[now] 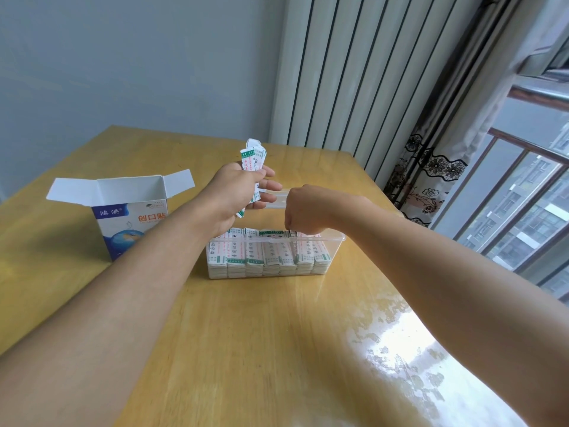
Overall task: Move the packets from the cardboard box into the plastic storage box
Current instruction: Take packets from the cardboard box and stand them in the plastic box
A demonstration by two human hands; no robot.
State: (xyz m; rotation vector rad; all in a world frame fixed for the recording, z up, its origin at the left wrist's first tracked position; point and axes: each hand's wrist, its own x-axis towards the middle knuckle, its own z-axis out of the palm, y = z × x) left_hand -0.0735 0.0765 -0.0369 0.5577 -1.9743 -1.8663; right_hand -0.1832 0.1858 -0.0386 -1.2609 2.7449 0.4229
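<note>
**Packets being filed into the plastic box, spare bundle kept ready**

The packets [268, 257] were seen mostly already in the clear plastic storage box [335, 241], stood on edge in tight side-by-side stacks so the rows filled the box from end to end. A further bundle of packets [254, 158] was held above the box's far left side, gripped in the left hand [237, 192], fingers curled round it, ends fanned upward; likely kept there as a supply for feeding the box. The right hand [303, 211] was lowered onto the top of the right-hand rows, fingers curled down among the packets. Whether a packet was pinched or the rows were merely being pressed level could not be told, since the fingertips were hidden behind the knuckles. A clear lid appeared to be hinged open behind the hands, only partly visible.

The cardboard box [129, 217] was stood just left of the plastic box, flaps open, its inside not visible from this angle, so remaining contents could not be judged. Both boxes were placed on the wooden bench [277, 349], close together, presumably to keep transfers short. The task was judged well advanced.
</note>
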